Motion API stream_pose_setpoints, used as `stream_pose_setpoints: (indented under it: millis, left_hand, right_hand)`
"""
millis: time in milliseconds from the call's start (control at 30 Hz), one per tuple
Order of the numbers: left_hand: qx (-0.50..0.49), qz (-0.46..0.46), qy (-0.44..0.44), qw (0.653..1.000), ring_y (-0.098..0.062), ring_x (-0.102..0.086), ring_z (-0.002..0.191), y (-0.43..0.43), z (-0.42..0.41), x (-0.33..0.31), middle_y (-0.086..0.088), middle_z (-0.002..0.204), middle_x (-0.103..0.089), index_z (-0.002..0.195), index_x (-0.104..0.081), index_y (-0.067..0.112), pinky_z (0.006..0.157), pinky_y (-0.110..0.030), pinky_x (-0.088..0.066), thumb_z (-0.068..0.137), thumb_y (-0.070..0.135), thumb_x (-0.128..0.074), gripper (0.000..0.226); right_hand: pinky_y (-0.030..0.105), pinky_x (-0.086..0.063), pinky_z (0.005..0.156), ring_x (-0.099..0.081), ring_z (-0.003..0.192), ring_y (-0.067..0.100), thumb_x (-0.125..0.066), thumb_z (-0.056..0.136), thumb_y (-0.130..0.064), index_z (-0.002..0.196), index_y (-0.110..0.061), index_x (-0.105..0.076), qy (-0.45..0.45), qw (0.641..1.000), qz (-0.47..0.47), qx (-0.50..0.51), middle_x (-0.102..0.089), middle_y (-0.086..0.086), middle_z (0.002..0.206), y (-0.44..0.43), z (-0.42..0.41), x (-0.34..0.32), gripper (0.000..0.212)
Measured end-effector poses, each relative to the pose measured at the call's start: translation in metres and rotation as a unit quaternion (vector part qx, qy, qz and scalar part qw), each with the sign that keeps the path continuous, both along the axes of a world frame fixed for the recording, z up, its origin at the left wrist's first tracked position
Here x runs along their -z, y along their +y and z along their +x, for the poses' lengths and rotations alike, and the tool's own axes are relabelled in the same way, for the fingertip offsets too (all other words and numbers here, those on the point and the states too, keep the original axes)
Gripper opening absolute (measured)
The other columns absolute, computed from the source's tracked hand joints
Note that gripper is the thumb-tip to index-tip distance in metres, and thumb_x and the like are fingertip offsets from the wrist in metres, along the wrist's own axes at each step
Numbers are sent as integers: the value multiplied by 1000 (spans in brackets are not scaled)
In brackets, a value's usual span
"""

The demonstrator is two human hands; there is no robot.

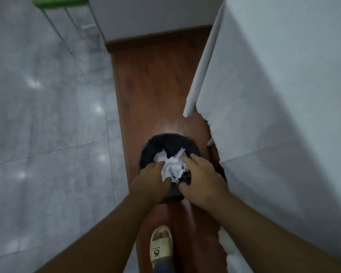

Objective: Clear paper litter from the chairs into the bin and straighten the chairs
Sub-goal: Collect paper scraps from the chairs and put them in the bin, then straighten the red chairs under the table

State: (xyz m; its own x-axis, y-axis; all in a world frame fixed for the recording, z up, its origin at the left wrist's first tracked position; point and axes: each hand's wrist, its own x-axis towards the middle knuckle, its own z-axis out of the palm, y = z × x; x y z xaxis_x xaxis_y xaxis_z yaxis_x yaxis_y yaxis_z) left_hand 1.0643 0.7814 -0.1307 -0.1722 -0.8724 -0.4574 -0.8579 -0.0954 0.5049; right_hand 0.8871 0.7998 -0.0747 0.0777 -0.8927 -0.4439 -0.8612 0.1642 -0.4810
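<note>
So your left hand (153, 181) and right hand (202, 181) are both over the bin (165, 143), the black-lined one sitting on the reddish wood strip of floor (156, 85). The crumpled white paper (173, 166) is squeezed between them, right above the bin's opening, closer to its near rim. Left fingers are curled against the paper's left side, thumb tucked under it; right fingers are loosely spread, fingertips pressing the wad's right side. A white-draped table (283, 95) hangs along the wood's right edge, grey tile (47, 115) on the left. A green chair (57, 1) peeks in at the top-left corner, and your slipper (160, 247) is just behind the bin.
</note>
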Motion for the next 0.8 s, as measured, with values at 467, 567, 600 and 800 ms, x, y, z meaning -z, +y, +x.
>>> stream_pose_setpoints:
  millis: [467, 567, 600, 800]
  left_hand:
    - [20, -242, 9, 970, -22, -50, 124, 231, -139, -411, -2, 140, -52, 139, -47, 20, 100, -42, -44, 90, 45, -55, 56]
    - [57, -265, 20, 962, -22, -47, 127, 273, -173, -453, -1, 142, -50, 142, -44, 21, 100, -42, -42, 89, 50, -53, 61]
    - [67, -273, 28, 959, -22, -45, 129, 282, -183, -463, -1, 143, -50, 142, -43, 21, 102, -42, -41, 88, 52, -52, 63]
    - [131, -292, 41, 946, -23, -36, 139, 307, -222, -492, -4, 152, -41, 147, -39, 21, 110, -42, -32, 91, 54, -50, 66]
  right_hand:
    - [47, -23, 117, -22, 145, 21, -59, 80, -54, 148, -33, -35, 92, 976, -195, 12, -30, -2, 159, 244, -137, -386, 75]
    - [52, -16, 118, -16, 148, 20, -55, 79, -57, 150, -37, -30, 130, 973, -188, 35, -25, -5, 161, 302, -171, -426, 77]
    - [53, -14, 119, -14, 148, 19, -55, 79, -57, 150, -38, -29, 150, 969, -192, 40, -23, -5, 162, 315, -180, -435, 78]
    - [54, -18, 117, -18, 148, 21, -51, 77, -61, 150, -38, -30, 195, 954, -211, 83, -27, -5, 161, 360, -222, -472, 79]
